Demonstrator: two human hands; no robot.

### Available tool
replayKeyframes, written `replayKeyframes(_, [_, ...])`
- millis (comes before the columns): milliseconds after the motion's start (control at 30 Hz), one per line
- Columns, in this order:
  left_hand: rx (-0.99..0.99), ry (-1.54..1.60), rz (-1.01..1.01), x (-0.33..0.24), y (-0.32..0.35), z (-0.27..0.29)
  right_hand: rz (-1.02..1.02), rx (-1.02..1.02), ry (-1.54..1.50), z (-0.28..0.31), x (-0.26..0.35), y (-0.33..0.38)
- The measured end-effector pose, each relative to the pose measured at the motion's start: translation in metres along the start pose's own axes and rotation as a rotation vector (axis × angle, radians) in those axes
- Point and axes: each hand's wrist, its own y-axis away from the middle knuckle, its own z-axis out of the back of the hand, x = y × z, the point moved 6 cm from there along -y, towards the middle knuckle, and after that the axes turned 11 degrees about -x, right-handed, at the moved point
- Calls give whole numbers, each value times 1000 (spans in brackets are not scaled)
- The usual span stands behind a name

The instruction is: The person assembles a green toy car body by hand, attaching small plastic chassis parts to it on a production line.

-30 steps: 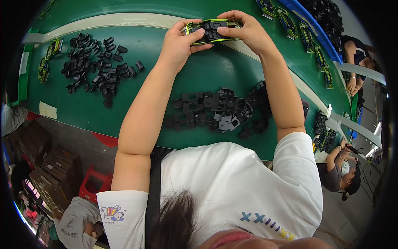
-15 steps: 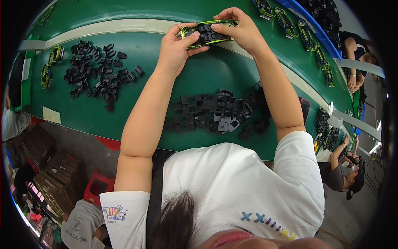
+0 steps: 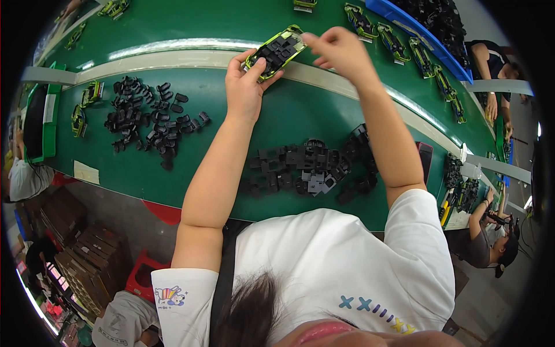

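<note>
bare green table (image 3: 173,168) lies open between the left parts heap (image 3: 147,118) and near heap (image 3: 312,168).

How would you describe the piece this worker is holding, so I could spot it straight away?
Start at the long green table and find the pale strip running along it. Over that strip, the left hand grips a yellow-green frame filled with black parts. Similar frames lie flat farther along; this one alone is lifted and tilted.

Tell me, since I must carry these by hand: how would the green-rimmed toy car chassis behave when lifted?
The chassis probably stays stiff: it spans between the left hand and right hand without sagging. It looks light, since fingertips alone support it. Its black inserts might shift if tipped; whether they are fastened I cannot tell.
</note>
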Motion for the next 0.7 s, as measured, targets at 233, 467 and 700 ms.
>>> replayKeyframes(233, [66, -77, -188, -8, 10, -10, 76, 16, 418, -50, 59, -9])
replayKeyframes(467, [-23, -12, -213, -13, -5, 9, 191, 29, 629, -84, 91, -91])
replayKeyframes(700, [-106, 64, -104, -17, -12, 18, 217, 134, 909, -129, 102, -156])
